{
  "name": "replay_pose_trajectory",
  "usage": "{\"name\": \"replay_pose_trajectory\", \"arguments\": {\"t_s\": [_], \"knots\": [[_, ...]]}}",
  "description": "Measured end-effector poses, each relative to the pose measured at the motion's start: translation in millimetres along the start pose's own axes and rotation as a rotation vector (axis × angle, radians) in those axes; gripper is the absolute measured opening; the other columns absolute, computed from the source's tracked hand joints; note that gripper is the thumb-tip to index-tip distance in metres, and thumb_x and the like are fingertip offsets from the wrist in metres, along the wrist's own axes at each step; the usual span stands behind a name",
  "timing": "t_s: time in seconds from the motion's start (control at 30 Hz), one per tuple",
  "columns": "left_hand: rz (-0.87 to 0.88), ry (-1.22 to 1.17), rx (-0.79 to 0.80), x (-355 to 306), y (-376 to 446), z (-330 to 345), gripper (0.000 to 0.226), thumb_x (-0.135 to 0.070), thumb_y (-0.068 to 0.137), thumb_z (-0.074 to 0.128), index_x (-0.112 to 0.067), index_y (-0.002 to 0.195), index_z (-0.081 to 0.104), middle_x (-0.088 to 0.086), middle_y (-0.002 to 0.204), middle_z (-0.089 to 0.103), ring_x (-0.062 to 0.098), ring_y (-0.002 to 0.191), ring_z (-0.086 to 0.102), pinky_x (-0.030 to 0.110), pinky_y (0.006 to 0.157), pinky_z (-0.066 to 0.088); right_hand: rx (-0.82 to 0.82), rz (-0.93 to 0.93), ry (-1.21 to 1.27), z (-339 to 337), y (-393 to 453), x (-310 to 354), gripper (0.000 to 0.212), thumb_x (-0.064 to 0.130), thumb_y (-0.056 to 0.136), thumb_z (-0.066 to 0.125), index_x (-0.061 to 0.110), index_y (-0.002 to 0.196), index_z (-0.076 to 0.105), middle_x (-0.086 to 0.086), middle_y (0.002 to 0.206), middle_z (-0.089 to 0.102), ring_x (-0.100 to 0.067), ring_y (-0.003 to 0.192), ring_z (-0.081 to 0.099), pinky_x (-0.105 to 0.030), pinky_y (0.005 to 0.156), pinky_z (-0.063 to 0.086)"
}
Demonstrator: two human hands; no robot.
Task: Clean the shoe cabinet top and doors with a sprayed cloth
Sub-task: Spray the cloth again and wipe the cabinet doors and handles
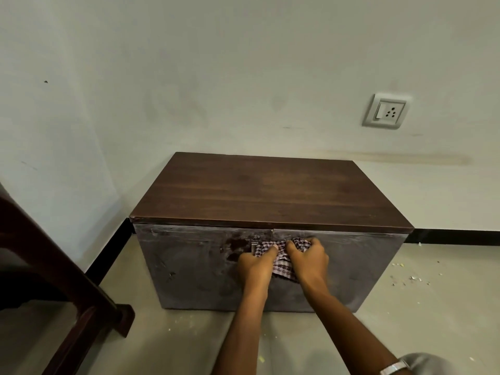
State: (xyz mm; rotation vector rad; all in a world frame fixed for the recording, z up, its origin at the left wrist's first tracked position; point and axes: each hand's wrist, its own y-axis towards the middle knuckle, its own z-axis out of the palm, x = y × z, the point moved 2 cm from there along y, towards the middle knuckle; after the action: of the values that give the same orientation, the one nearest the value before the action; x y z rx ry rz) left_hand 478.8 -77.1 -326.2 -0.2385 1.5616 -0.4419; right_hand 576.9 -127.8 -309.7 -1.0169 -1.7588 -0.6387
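The checked cloth (281,255) is bunched against the front of the shoe cabinet (270,266), right at the seam where the two doors meet, just under the top edge. The left hand (255,266) pinches its left part with curled fingers, and the right hand (308,259) clutches its right part; both press it to the door faces. By the look of it, the work is midway: the cabinet top (270,190) reads as clean, dark and even, while the doors carry a pale, smeared film almost everywhere, with only a darker wiped patch (235,247) just at 9 o'clock of the cloth. So most of both doors seems left to do, especially the outer and lower areas. A small metal handle (253,247) next to the left fingers may snag the cloth. Further out, a dark wooden furniture frame (54,280) stands at 9 o'clock of the cabinet, a wall socket (385,111) at 1 o'clock, and scattered debris (411,278) lies on the floor at 3 o'clock.
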Motion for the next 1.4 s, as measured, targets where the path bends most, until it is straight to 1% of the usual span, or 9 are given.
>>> {"name": "replay_pose_trajectory", "arguments": {"t_s": [0.23,0.4,0.57,0.7,0.83,0.93,1.1,1.27,1.4], "knots": [[0.023,0.045,0.009,-0.9,-2.7,2.9,0.032,-0.032,0.079,0.076,-0.005,0.096,0.069,0.006,0.091,0.070,0.019,0.074,0.064,0.031,0.072,0.056,-0.019,0.071,0.076,-5.6,6.9,-5.1,0.030,0.020,0.086,0.070,0.004,0.110,0.062,-0.010,0.097,0.067,-0.021,0.083,0.062,-0.029,0.074,0.050],[-0.031,-0.020,0.019,0.7,-1.0,-0.7,0.043,-0.034,0.074,0.078,-0.005,0.104,0.068,0.010,0.098,0.073,0.026,0.085,0.070,0.043,0.079,0.059,0.006,0.016,0.000,3.0,6.1,-1.4,0.025,0.022,0.086,0.068,0.005,0.104,0.062,-0.010,0.098,0.068,-0.021,0.083,0.061,-0.029,0.075,0.048],[0.001,-0.002,-0.001,2.5,-3.0,5.3,0.031,-0.036,0.075,0.079,-0.010,0.083,0.063,0.004,0.088,0.067,0.023,0.081,0.065,0.034,0.076,0.056,0.013,0.015,0.053,-1.7,7.3,-13.7,0.027,0.026,0.087,0.069,0.008,0.106,0.061,-0.010,0.097,0.069,-0.024,0.090,0.066,-0.036,0.079,0.055],[0.011,0.033,-0.019,4.7,-7.2,6.5,0.032,-0.037,0.076,0.078,-0.013,0.073,0.056,-0.001,0.073,0.056,0.018,0.069,0.060,0.030,0.070,0.051,0.060,0.012,0.090,-1.0,2.8,-25.4,0.021,0.024,0.090,0.066,0.009,0.102,0.059,-0.007,0.093,0.067,-0.019,0.082,0.062,-0.029,0.073,0.050],[-0.012,0.062,0.001,24.4,-6.9,6.0,0.036,-0.035,0.068,0.083,-0.009,0.088,0.069,0.007,0.094,0.072,0.024,0.085,0.070,0.039,0.078,0.058,0.087,0.076,0.152,5.9,-6.2,-52.6,0.012,0.020,0.090,0.066,0.017,0.093,0.055,-0.011,0.098,0.068,-0.025,0.090,0.067,-0.042,0.082,0.057],[-0.025,0.053,0.017,37.7,-1.2,9.0,0.041,-0.039,0.061,0.085,-0.010,0.088,0.073,0.009,0.092,0.075,0.023,0.082,0.072,0.041,0.077,0.059,0.094,0.116,0.208,7.2,-7.2,-61.0,0.013,0.019,0.090,0.066,0.016,0.099,0.057,-0.013,0.102,0.069,-0.026,0.091,0.068,-0.048,0.084,0.057],[-0.116,-0.139,0.015,23.3,2.8,13.2,0.028,-0.026,0.073,0.082,-0.017,0.075,0.056,0.000,0.079,0.065,0.017,0.072,0.063,0.030,0.068,0.054,0.065,0.007,0.253,2.8,3.3,-40.5,0.017,0.020,0.090,0.066,0.010,0.102,0.060,-0.011,0.096,0.070,-0.023,0.088,0.069,-0.038,0.075,0.058],[-0.180,-0.305,0.038,23.0,5.8,17.5,0.045,-0.026,0.066,0.087,-0.008,0.101,0.063,0.011,0.098,0.071,0.026,0.085,0.070,0.044,0.078,0.059,0.071,-0.095,0.215,2.4,7.3,-29.2,0.015,0.022,0.090,0.066,0.014,0.101,0.058,-0.004,0.094,0.069,-0.017,0.087,0.068,-0.034,0.075,0.058],[-0.197,-0.278,0.032,37.6,11.8,15.3,0.035,-0.023,0.069,0.085,-0.010,0.091,0.061,0.009,0.091,0.070,0.025,0.079,0.069,0.041,0.076,0.059,0.090,-0.061,0.252,7.3,-0.1,-44.8,0.018,0.021,0.091,0.064,0.010,0.104,0.057,-0.005,0.095,0.068,-0.018,0.087,0.067,-0.021,0.066,0.053]]}}
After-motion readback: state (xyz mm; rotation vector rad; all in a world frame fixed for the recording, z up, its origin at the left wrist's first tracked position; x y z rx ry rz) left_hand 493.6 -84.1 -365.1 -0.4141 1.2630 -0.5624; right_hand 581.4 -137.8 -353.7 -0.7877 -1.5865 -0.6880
